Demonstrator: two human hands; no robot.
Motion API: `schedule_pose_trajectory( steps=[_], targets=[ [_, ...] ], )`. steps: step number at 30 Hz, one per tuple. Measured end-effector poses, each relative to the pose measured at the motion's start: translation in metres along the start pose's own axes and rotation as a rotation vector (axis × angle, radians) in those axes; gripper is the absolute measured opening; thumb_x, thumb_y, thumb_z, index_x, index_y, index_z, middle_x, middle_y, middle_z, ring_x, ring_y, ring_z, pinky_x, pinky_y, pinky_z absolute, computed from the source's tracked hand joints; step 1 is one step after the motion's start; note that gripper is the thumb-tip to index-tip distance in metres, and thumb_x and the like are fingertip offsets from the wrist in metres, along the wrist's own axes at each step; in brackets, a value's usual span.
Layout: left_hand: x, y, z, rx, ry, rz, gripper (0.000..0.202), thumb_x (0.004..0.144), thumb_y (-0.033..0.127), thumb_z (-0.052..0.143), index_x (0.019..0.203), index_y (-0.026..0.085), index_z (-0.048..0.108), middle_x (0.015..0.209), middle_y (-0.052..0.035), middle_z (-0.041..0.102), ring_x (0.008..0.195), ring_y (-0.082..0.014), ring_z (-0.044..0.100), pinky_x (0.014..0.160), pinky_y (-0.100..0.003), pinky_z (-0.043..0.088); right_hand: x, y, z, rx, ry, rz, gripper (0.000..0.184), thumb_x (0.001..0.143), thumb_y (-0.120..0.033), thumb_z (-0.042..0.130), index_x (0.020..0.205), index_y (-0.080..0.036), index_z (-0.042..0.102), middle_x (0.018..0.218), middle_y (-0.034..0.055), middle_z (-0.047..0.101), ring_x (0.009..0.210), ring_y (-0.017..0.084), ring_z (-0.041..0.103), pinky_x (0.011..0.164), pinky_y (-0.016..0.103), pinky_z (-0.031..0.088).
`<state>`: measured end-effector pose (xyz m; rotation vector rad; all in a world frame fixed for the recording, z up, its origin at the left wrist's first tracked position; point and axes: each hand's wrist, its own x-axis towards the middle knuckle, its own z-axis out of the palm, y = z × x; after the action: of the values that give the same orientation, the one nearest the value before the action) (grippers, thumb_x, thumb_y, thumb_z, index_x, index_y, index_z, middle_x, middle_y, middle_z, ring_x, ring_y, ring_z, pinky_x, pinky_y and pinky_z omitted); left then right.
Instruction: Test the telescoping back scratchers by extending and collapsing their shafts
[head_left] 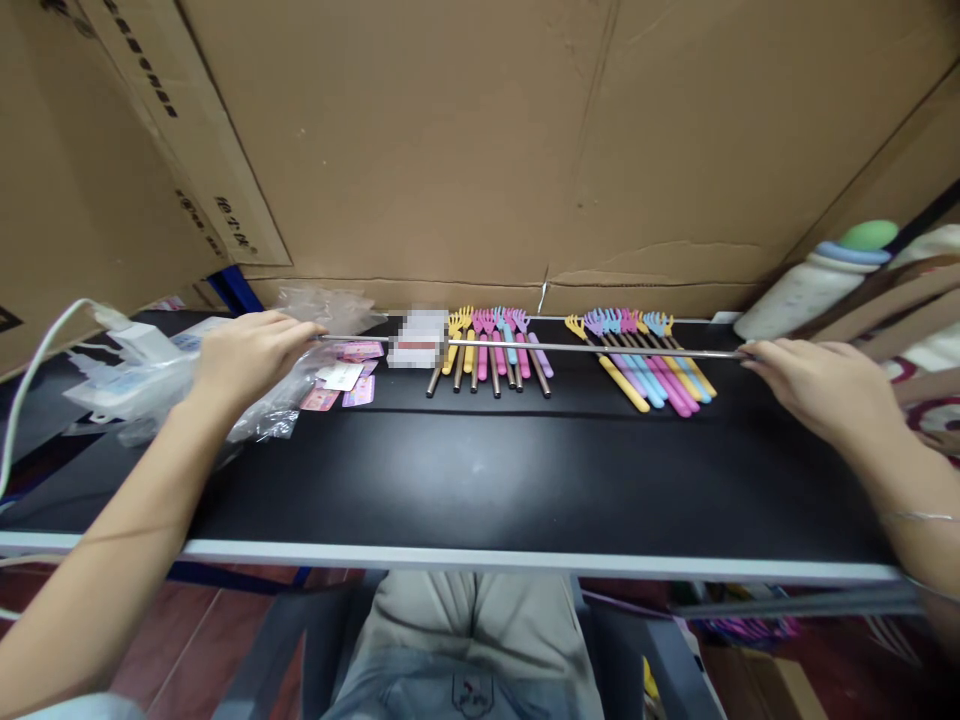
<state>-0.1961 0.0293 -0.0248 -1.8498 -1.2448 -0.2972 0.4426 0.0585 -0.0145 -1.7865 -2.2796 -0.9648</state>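
Khaki trousers (420, 640) are showing at bottom centre, below the black table (480, 490), while the left hand (251, 350) at centre left and the right hand (821, 385) at centre right are each pinching one end of a thin metal rod (562, 347), running nearly level across mid-frame. Multicoloured claw-headed back scratchers are lying in two rows on the table, shorter ones (502, 358) at centre, longer ones (667, 390) right of centre. Crinkled clear plastic bag (270, 415) is lying beside the left hand, small printed cards (360, 391) are lying left of centre, and a white bottle (787, 295) is showing at upper right.
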Motion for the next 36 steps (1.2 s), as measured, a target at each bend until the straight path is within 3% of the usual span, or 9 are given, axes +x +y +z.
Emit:
schedule_pose_trajectory(
  steps=[5,8,10,14,19,26,32,36],
  targets=[
    [0.013,0.017,-0.007,-0.025,-0.006,0.053,0.027,0.096,0.028,0.038,0.095,0.026,0.065,0.080,0.0005,0.070,0.074,-0.0140,0.058,0.056,-0.021,0.034,0.011,-0.034,-0.009,0.005,0.128,-0.158,0.020,0.089,-0.028,0.050,0.098,-0.016,0.064,0.089,0.0115,0.070,0.071,0.017,0.058,0.068,0.029,0.035],
    [0.028,0.043,-0.015,-0.120,-0.027,0.160,0.027,0.095,0.027,0.040,0.096,0.025,0.067,0.075,-0.0011,0.068,0.071,-0.0146,0.058,0.059,-0.024,0.036,0.020,-0.075,-0.023,0.056,0.151,-0.312,0.021,0.092,-0.022,0.044,0.094,-0.017,0.064,0.089,0.0089,0.071,0.071,0.016,0.059,0.067,0.029,0.034],
    [0.036,0.064,-0.020,-0.177,0.049,0.197,0.028,0.095,0.027,0.040,0.088,0.024,0.068,0.070,-0.0019,0.067,0.067,-0.0154,0.059,0.058,-0.025,0.037,0.026,-0.104,-0.034,0.093,0.181,-0.378,0.025,0.095,-0.026,0.040,0.093,-0.017,0.064,0.088,0.0069,0.071,0.072,0.015,0.060,0.066,0.028,0.033],
    [0.048,0.098,-0.031,-0.281,0.082,0.259,0.028,0.095,0.027,0.041,0.084,0.023,0.067,0.070,-0.0019,0.067,0.065,-0.0148,0.060,0.060,-0.025,0.040,0.030,-0.146,-0.049,0.140,0.259,-0.397,0.029,0.096,-0.032,0.038,0.090,-0.019,0.063,0.079,0.0032,0.070,0.064,0.015,0.059,0.058,0.028,0.030],
    [0.056,0.111,-0.045,-0.251,0.116,0.171,0.031,0.096,0.031,0.041,0.079,0.021,0.065,0.061,-0.0015,0.062,0.059,-0.0147,0.057,0.052,-0.025,0.034,0.029,-0.154,-0.056,0.208,0.292,-0.308,0.031,0.097,-0.033,0.036,0.089,-0.019,0.062,0.080,0.0032,0.070,0.064,0.015,0.060,0.054,0.027,0.030],
    [0.058,0.120,-0.050,-0.295,0.154,0.191,0.031,0.096,0.029,0.041,0.076,0.020,0.062,0.061,0.0005,0.061,0.058,-0.0139,0.056,0.050,-0.026,0.031,0.026,-0.152,-0.060,0.251,0.282,-0.325,0.031,0.097,-0.034,0.035,0.087,-0.019,0.061,0.077,0.0029,0.069,0.062,0.015,0.060,0.054,0.026,0.031],
    [0.063,0.148,-0.056,-0.372,0.189,0.241,0.032,0.097,0.028,0.040,0.073,0.018,0.059,0.058,0.0011,0.058,0.056,-0.0126,0.053,0.051,-0.026,0.030,0.023,-0.188,-0.073,0.294,0.250,-0.390,0.030,0.097,-0.032,0.037,0.082,-0.019,0.059,0.069,0.0017,0.066,0.059,0.014,0.058,0.052,0.027,0.027],
    [0.065,0.155,-0.058,-0.382,0.197,0.258,0.028,0.096,0.029,0.043,0.077,0.018,0.061,0.060,0.0005,0.059,0.058,-0.0125,0.055,0.053,-0.025,0.033,0.022,-0.211,-0.078,0.321,0.244,-0.399,0.024,0.096,-0.029,0.040,0.083,-0.018,0.057,0.068,0.0008,0.065,0.059,0.013,0.058,0.053,0.027,0.026]
  ],
)
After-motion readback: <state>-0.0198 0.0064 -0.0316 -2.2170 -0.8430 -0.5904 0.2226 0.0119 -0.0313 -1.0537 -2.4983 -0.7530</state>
